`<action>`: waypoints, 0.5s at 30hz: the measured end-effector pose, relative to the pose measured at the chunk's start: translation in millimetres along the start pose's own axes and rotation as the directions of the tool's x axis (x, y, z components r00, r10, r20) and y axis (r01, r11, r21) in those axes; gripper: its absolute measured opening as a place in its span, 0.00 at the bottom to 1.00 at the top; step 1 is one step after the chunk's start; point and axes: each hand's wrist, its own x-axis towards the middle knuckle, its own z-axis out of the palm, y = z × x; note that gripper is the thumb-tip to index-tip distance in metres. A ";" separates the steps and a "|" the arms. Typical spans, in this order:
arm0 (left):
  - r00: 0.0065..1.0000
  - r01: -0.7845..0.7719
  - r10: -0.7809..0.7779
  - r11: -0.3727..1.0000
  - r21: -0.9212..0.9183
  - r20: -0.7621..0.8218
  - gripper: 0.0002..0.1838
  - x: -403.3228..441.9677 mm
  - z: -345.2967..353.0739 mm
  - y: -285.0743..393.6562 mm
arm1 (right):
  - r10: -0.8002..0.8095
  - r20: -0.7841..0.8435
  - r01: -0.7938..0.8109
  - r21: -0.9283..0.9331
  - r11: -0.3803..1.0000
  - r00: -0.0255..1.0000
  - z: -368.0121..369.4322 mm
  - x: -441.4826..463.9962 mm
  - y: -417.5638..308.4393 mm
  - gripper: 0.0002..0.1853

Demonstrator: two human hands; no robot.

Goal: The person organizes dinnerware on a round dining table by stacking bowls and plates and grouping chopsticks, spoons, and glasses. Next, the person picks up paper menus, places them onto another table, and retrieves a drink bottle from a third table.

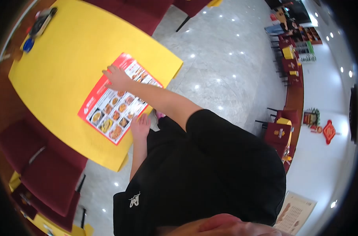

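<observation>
A red-bordered sheet with rows of food pictures (116,110) lies flat on a yellow-covered table (64,67), near the edge closest to my body. My right hand (118,78) rests palm down on the sheet's upper part with its fingers spread. My left hand (140,126) is at the sheet's near edge, by the table's rim, its fingers stretched out and close together. Neither hand is wrapped round anything. The right forearm crosses above a corner of the sheet and hides some of its pictures.
Small items with a blue round object (28,45) stand at the table's far left corner. Dark red chairs (53,179) flank the table. Grey shiny floor (210,67) lies beyond it. More tables and chairs (279,133) line the right wall, with a person (288,26) in the distance.
</observation>
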 end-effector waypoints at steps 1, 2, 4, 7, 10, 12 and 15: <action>0.998 0.017 -0.018 1.000 0.013 0.060 0.30 -3.5 -7.2 0.0 | 0.002 -0.065 0.003 0.082 0.997 0.998 -12.0 -17.9 5.8 0.33; 0.997 0.055 -0.055 0.998 -0.004 0.045 0.29 -6.2 -14.9 1.0 | -0.003 -0.097 0.015 0.118 0.993 0.995 -25.9 -43.0 14.9 0.33; 0.996 0.084 -0.085 0.996 0.033 0.016 0.25 -18.1 -15.8 -3.0 | 0.030 -0.151 -0.001 0.191 0.982 0.988 -68.1 -113.2 39.2 0.31; 0.993 0.105 -0.113 0.978 0.180 0.038 0.19 -2.4 -24.0 -18.5 | 0.251 -0.225 -0.198 0.232 0.952 0.942 -99.8 -255.3 95.4 0.29; 0.984 0.129 -0.166 0.920 0.370 0.069 0.13 22.0 33.4 -66.3 | 0.684 -0.281 -0.607 0.319 0.728 0.673 -110.6 -434.3 142.0 0.25; 0.979 0.126 -0.192 0.848 0.515 0.075 0.11 30.8 82.3 -117.3 | 0.831 -0.364 -0.771 0.340 0.538 0.420 -109.4 -550.4 157.5 0.23; 0.964 0.072 -0.226 0.727 0.683 0.139 0.11 75.8 128.5 -187.9 | 0.931 -0.365 -0.860 0.474 0.188 0.003 -100.4 -688.2 151.4 0.23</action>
